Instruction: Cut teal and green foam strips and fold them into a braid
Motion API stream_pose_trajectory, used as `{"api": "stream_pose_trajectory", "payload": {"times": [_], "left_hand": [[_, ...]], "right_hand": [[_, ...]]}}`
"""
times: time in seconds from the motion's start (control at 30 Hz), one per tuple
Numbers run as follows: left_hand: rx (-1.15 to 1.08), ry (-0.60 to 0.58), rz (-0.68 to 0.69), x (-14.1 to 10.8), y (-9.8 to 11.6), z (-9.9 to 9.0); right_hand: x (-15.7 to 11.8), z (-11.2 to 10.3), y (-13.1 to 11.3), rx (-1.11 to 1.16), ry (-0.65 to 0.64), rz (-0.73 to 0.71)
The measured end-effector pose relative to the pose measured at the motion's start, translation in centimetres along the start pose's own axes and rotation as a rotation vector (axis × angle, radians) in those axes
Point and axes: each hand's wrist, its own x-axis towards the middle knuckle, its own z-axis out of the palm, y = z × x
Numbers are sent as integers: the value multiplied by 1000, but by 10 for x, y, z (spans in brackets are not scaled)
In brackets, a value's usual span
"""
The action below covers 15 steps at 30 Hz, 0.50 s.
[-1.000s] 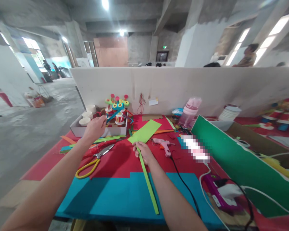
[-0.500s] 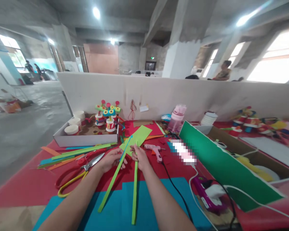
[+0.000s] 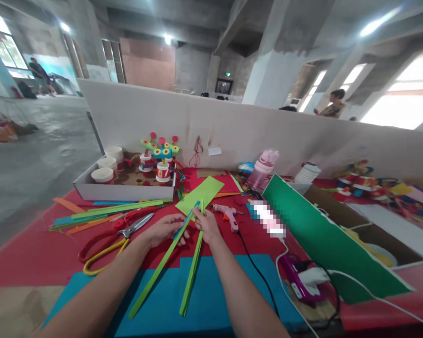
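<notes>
My left hand (image 3: pixel 169 229) has its fingers curled round a long light-green strip (image 3: pixel 158 276) and a narrow blue strip (image 3: pixel 182 226) lying along it. The green strip slants down over the blue sheets. My right hand (image 3: pixel 207 224) pinches another light-green strip (image 3: pixel 192 277), which looks doubled and hangs down towards me. Its thumb and finger meet close to the upper end of the blue strip; whether they grip that end too I cannot tell. Just beyond the hands lies a light-green sheet (image 3: pixel 206 190). To their right rests a pink glue gun (image 3: pixel 229 215).
Large red-and-yellow scissors (image 3: pixel 125 234) and loose coloured strips (image 3: pixel 116 210) lie left. Behind them, a white tray (image 3: pixel 127 191) carries cups and cup figures (image 3: pixel 162 169). Blue sheets (image 3: pixel 204 291) lie in front. A green-sided box (image 3: pixel 324 234), a purple power strip (image 3: pixel 301 279) and cables are right.
My hands have come closer together, and the blue strip's upper end is now at my right fingertips. The lower ends of both green strips have swung left. The view has tilted slightly down.
</notes>
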Motion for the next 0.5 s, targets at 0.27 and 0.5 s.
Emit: {"api": "stream_pose_trajectory", "payload": {"times": [0.27, 0.5], "left_hand": [[148, 150, 94, 3, 0, 3], [299, 261, 127, 7, -4, -2]], "right_hand": [[-5, 1, -2, -90, -62, 18], [-5, 3, 6, -134, -75, 16]]}}
